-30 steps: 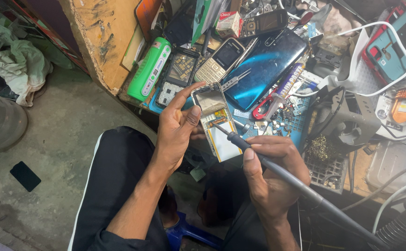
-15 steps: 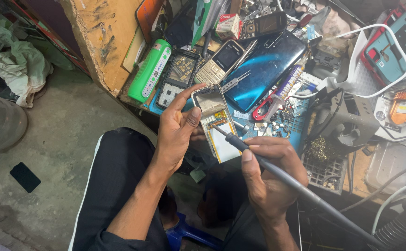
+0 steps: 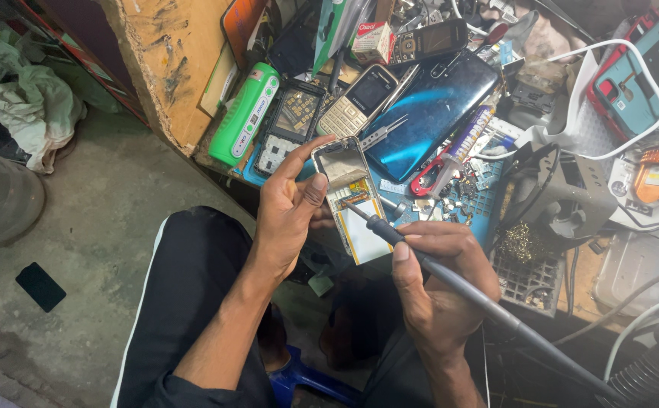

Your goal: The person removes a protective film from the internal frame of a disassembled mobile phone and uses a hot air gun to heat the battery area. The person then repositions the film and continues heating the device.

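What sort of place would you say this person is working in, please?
Probably a small phone repair bench: the left hand holds an opened phone, the right hand a soldering iron, with keypad phones and parts cluttered behind.

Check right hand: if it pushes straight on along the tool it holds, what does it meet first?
Likely the opened phone in the left hand: the soldering iron in the right hand has its tip at the exposed board, though depth leaves contact unclear.

green torch (image 3: 245,113), glossy blue phone back (image 3: 429,113), grey soldering iron (image 3: 450,279), white battery (image 3: 365,234).
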